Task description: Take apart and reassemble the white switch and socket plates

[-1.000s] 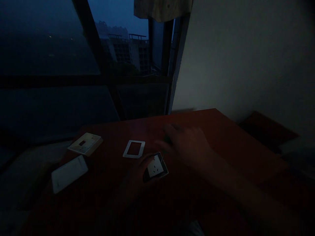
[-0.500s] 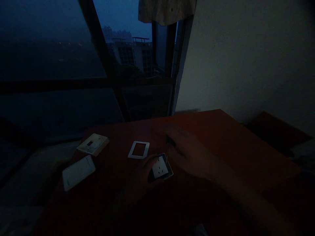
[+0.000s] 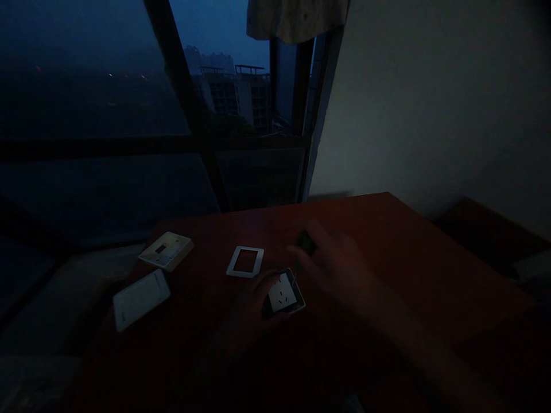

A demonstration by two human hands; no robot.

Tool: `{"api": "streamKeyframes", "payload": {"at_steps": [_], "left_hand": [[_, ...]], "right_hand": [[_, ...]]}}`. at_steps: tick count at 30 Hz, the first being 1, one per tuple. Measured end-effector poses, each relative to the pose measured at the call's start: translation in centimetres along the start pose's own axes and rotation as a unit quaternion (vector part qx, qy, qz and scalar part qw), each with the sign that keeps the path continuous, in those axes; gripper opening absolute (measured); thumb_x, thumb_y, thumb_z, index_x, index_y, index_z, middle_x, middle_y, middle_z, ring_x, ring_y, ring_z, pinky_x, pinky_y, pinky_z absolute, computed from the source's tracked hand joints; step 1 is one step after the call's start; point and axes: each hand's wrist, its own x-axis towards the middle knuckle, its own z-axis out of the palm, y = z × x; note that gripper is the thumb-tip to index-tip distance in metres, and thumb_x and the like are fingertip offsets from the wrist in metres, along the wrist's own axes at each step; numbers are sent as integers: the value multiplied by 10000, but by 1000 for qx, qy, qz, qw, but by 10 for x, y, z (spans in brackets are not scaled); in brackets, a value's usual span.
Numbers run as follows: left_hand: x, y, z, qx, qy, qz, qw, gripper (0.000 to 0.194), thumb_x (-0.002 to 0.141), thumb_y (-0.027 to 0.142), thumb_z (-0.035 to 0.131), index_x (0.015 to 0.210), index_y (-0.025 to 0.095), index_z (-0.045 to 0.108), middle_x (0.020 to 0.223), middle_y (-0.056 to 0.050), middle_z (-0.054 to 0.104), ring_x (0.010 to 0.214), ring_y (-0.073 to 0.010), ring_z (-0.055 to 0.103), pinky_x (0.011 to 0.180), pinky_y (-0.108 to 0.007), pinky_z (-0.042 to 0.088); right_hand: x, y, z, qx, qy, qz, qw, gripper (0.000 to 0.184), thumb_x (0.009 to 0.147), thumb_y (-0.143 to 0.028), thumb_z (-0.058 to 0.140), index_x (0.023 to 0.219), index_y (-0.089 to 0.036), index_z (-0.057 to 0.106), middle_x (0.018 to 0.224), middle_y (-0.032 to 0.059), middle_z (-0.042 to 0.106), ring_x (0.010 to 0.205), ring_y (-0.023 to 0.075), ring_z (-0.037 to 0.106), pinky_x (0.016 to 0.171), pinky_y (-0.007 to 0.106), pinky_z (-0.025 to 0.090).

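Note:
My left hand [image 3: 253, 301] is closed around the left side of a wall socket [image 3: 282, 291], which has a white face with dark slots and a dark surround. My right hand [image 3: 333, 258] grips a screwdriver [image 3: 306, 243] by its dark green handle. The screwdriver's thin shaft points down to the socket's right edge; whether its tip sits in a screw is too dark to tell. Just beyond my left hand, a white square frame [image 3: 232, 268] lies flat on the table.
On the left of the reddish-brown table [image 3: 365, 223] lie a white box-shaped piece [image 3: 167, 251] and a pale flat rectangular piece [image 3: 142, 299]. A dark-framed window [image 3: 206, 142] stands behind the table, with a wall [image 3: 422, 103] to the right. The room is dim.
My right hand has turned slightly on the screwdriver, and its green handle shows more plainly now. My left hand keeps its hold on the socket. The whole view has shifted a little.

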Motion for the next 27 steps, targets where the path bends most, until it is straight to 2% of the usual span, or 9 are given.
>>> {"api": "streamKeyframes", "payload": {"at_steps": [3,8,10,14,16,18,20,25,27], "left_hand": [[0,0,-1,4,-4,-2,1000,682,769,392,705,1363,278,390,1420,-60,412,1271,-266,425,1057,-412,375],[1,-1,-1,1,-5,1,1000,672,772,387,701,1361,286,393,1423,-52,410,1278,-271,411,1071,-426,353],[1,-2,0,-5,-10,-1,1000,685,765,389,704,1365,292,389,1426,-55,406,1278,-281,411,1070,-441,351],[1,-3,1,-17,-4,-9,1000,698,755,354,720,1367,304,388,1421,-54,408,1276,-285,413,1063,-448,358],[1,-2,0,-23,-3,-5,1000,695,755,350,721,1364,307,391,1420,-50,410,1273,-278,417,1062,-437,361],[1,-1,-1,-26,-8,-1,1000,696,751,349,722,1364,306,396,1422,-48,413,1271,-282,421,1060,-434,364],[1,0,-2,-25,-11,-1,1000,699,747,349,723,1366,303,400,1416,-51,424,1266,-290,428,1052,-437,371],[0,0,0,-32,-10,-3,999,720,747,347,732,1376,306,386,1429,-49,407,1273,-273,421,1061,-416,361],[0,0,1,-32,-4,0,999,728,744,347,737,1378,310,382,1429,-47,405,1270,-273,422,1065,-418,355]], "right_hand": [[2,3,4,-69,30,34,997,365,908,-434,442,1162,-182,515,956,94,663,778,230,630,666,340,465],[4,7,6,99,17,-101,990,382,921,-222,380,1300,-184,404,1223,110,579,1088,193,559,870,320,459],[5,9,10,83,29,-80,993,394,919,-253,415,1308,-190,407,1210,114,592,1040,202,590,843,331,478],[7,12,16,-49,73,25,996,382,886,-410,488,1199,-191,512,1041,121,653,832,250,642,698,381,508],[7,13,15,-17,67,-1,998,384,898,-349,453,1246,-189,474,1116,132,630,930,261,625,752,400,508],[6,14,13,65,44,-60,995,443,892,-234,415,1333,-197,385,1249,128,569,1082,238,572,858,389,489],[6,14,12,103,22,-84,991,502,879,-181,412,1374,-210,336,1315,116,531,1140,214,544,902,367,475],[6,12,19,-68,73,36,994,441,881,-425,491,1260,-201,477,1131,134,635,851,269,654,692,403,524],[3,11,19,-57,77,24,995,416,896,-428,464,1246,-204,483,1124,123,635,866,257,650,710,388,523]]}}
